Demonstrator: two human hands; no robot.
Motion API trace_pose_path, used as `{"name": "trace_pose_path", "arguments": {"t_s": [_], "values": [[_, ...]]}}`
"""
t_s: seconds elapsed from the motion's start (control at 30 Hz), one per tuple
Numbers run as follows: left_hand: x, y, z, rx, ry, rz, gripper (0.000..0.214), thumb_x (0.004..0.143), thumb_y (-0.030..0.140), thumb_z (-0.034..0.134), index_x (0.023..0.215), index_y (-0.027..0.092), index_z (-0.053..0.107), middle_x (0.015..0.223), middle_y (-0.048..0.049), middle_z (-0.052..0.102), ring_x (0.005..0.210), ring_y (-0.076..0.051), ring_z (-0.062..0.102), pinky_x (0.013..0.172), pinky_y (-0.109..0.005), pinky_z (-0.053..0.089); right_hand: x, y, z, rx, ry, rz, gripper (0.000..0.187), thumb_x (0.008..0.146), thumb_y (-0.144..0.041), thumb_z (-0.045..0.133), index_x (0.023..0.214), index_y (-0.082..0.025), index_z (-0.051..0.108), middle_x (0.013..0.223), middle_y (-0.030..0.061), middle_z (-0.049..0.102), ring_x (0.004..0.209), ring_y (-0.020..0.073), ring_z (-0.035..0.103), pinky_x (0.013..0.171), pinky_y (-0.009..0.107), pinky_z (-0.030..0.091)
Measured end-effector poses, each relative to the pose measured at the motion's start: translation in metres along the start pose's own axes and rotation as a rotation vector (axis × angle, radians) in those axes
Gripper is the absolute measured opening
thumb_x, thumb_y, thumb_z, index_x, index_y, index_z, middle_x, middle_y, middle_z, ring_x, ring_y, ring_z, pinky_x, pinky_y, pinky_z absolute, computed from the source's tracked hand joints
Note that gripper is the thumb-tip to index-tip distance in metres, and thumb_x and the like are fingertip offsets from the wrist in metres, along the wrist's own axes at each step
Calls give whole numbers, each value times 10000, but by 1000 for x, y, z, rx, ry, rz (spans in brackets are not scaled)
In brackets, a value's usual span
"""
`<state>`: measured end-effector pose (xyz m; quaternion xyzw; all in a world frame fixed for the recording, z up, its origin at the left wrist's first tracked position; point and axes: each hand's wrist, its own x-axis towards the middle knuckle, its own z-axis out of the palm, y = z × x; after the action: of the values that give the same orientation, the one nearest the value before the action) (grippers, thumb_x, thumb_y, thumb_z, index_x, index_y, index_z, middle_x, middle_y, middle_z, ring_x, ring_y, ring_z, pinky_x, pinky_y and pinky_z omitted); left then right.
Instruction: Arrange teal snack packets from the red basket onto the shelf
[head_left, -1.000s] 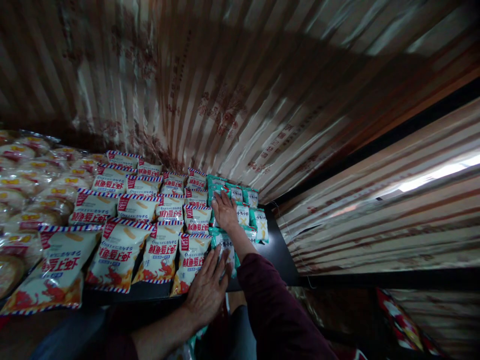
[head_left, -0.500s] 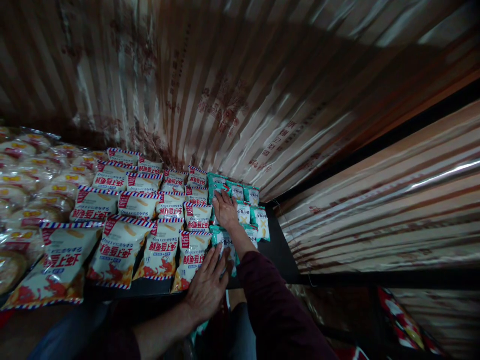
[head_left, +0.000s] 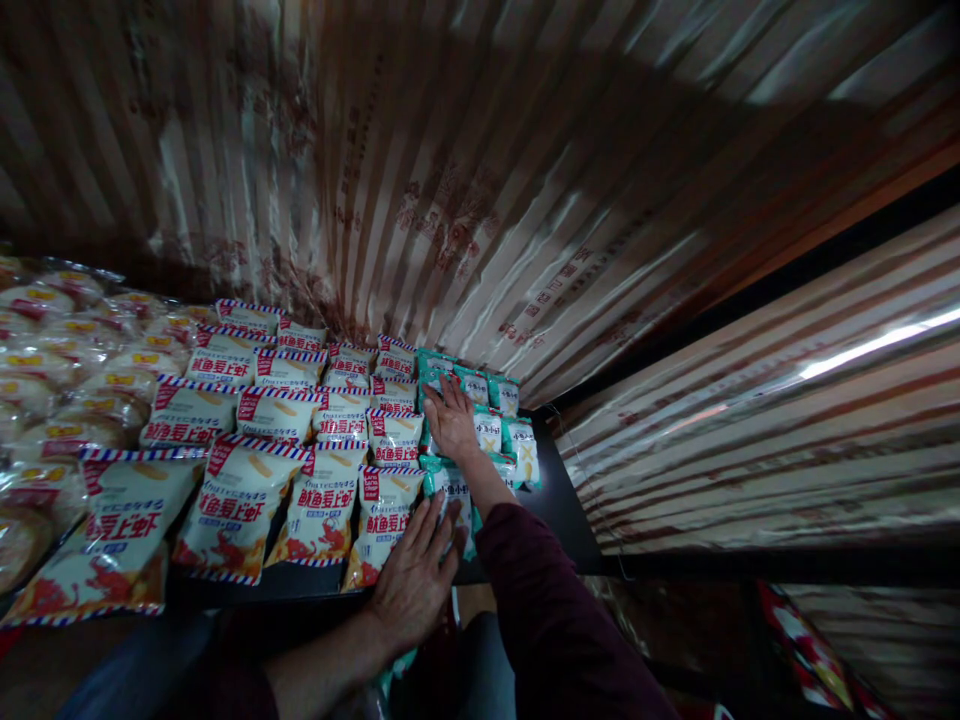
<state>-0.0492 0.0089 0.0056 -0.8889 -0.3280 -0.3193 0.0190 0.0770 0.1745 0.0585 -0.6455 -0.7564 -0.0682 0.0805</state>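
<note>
Resting right hand (head_left: 452,425): your palm lies flat over green packets (head_left: 523,450), fingers spread and unclenched.
Left hand (head_left: 415,577): yours is unclenched too, fingertips against the front green packet (head_left: 454,484).
Green packets: in rows on your black shelf (head_left: 564,490), just right of the white packets (head_left: 321,495) with striped edges.

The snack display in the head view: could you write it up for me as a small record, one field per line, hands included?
Left hand: bare, fingers extended, at the front green packet
Right hand: bare, palm down over green packets farther back
Right sleeve: dark purple
Left of the green packets: white bags with striped edges, in rows
Far left: round items in clear wrappers
Support: dark surface
Backdrop: pleated, printed sheeting
Lighting: dim
</note>
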Motion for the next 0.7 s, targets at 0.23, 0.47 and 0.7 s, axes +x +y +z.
{"name": "trace_pose_path", "arguments": {"t_s": [0.23, 0.47, 0.7], "values": [[0, 0, -1, -1, -3, -3, 437, 896, 292, 515, 1282, 96, 462, 1472, -209, 333, 1361, -300, 336, 1166, -493, 72, 2, 0, 4, -6, -17, 2, 443, 990, -374, 260, 1356, -245, 474, 1476, 56, 399, 1393, 227, 281, 1119, 457, 213], [1, -1, -2, 16, -13, 8, 404, 898, 277, 505, 1261, 99, 491, 1452, -203, 374, 1351, -298, 354, 1162, -509, 75, 3, -1, 2, 0, 26, 19, 455, 989, -364, 262, 1366, -209, 465, 1500, 83, 353, 1408, 217, 254, 1129, 435, 202], [1, 0, -1, -21, -36, -6, 428, 891, 302, 516, 1268, 100, 493, 1439, -210, 391, 1351, -295, 356, 1169, -492, 68, 8, -1, 5, 0, 0, 85, 475, 992, -386, 232, 1361, -210, 474, 1478, 104, 386, 1390, 225, 297, 1124, 452, 210]]}}
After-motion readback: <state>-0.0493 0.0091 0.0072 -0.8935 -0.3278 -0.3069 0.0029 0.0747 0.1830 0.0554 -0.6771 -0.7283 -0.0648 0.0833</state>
